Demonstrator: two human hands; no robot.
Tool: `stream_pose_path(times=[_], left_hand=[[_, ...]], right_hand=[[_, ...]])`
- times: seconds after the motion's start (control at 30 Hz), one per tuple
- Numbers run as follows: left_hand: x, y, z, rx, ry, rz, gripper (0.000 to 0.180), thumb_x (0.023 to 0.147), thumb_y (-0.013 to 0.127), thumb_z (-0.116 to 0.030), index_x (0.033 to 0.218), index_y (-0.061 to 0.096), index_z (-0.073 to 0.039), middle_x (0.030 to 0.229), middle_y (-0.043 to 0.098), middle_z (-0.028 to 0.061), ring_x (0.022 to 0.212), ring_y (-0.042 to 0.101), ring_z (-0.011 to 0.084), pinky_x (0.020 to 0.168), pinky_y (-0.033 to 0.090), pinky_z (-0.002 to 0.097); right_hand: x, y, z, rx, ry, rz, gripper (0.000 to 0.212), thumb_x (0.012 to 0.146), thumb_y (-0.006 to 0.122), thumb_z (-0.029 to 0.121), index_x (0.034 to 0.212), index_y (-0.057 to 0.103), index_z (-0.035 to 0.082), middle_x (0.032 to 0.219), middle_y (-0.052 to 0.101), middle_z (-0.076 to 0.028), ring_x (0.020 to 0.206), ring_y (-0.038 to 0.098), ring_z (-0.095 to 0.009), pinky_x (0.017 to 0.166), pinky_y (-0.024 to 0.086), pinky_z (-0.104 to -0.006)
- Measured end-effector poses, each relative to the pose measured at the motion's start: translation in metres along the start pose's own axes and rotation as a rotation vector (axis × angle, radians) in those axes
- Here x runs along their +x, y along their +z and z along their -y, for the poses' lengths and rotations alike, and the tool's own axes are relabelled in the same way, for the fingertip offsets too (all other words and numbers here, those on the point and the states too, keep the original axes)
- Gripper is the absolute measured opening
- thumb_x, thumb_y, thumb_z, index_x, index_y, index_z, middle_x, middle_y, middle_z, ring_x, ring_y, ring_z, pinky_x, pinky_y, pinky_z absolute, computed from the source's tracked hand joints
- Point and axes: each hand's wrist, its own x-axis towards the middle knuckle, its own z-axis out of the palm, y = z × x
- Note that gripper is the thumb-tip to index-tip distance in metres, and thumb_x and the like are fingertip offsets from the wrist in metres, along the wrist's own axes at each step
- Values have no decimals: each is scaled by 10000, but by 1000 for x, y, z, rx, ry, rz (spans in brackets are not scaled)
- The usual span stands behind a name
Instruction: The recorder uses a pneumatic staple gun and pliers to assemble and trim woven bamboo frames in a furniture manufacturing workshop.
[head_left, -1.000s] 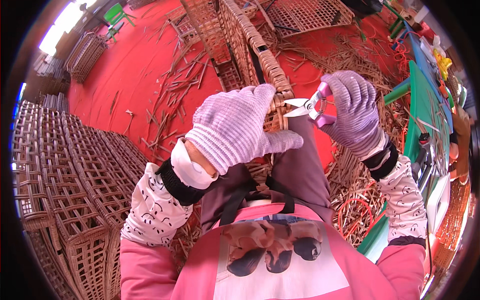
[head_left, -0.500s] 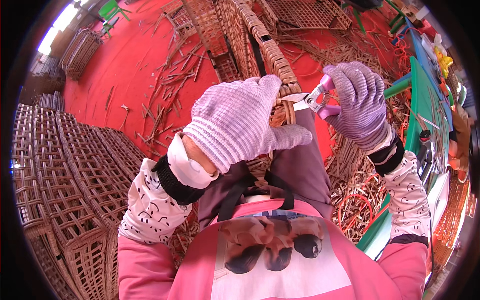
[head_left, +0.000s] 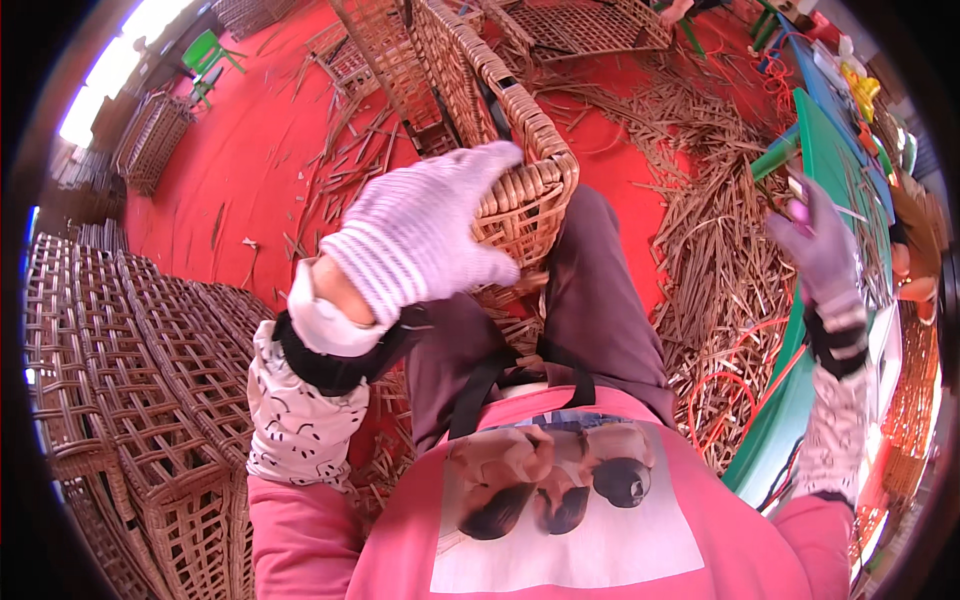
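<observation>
A brown woven wicker basket reaches toward me, its near end between my knees. My left hand, in a striped lilac glove, grips that near end, the thumb low on the side and the fingers over the rim; their far parts are hidden. To the right, by the edge of a green tabletop, my right hand is blurred by motion. It closes on the pruning shears, of which only a pink handle part and a pale bit show past the gloved fingers.
Stacked wicker panels stand close on my left. Cut strips lie heaped on the red floor at right, with an orange cord among them. More wicker frames and a green chair are farther off. Someone's hand shows at right.
My right hand has carried the shears from the basket's rim out to the right, by the green tabletop. My left hand has shifted a little left and stays at the basket.
</observation>
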Motion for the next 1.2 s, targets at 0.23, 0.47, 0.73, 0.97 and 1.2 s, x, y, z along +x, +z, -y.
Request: stream_pose_path(times=[0.23,0.47,0.73,0.97,1.2], left_hand=[[10,22,-24,360,-74,-116,577,699,666,-361,1156,458,-77,1002,578,151,899,588,298,736,484,403],[41,34,-26,529,-79,-5,376,806,547,-368,957,485,-29,792,615,162,695,623,323,596,496,444],[45,-2,-30,558,28,195,370,877,414,-385,839,548,-42,665,610,164,652,616,346,598,489,464],[-3,2,-3,200,65,-260,498,689,694,-327,1070,540,-46,1016,589,135,902,589,290,767,474,379],[-20,26,-1,519,-24,-281,519,707,634,-296,1105,498,8,906,565,136,796,579,269,657,483,379]], right_hand=[[-210,-94,-202,-366,868,-24,525,712,648,391,1014,518,-18,913,573,-122,846,551,-199,763,422,-331],[-234,-83,-167,-499,1379,343,665,712,622,458,1150,486,-24,1106,558,-205,1073,518,-337,898,397,-383],[-72,19,-34,87,-143,-148,501,737,678,156,1184,491,31,1117,550,-124,1018,545,-244,872,434,-314],[13,102,137,71,-920,-278,435,665,621,209,1071,540,75,1103,517,-112,989,529,-287,863,401,-407],[34,95,159,-387,-1266,-254,359,752,498,190,1007,533,-59,878,565,-171,875,560,-325,642,463,-342]])
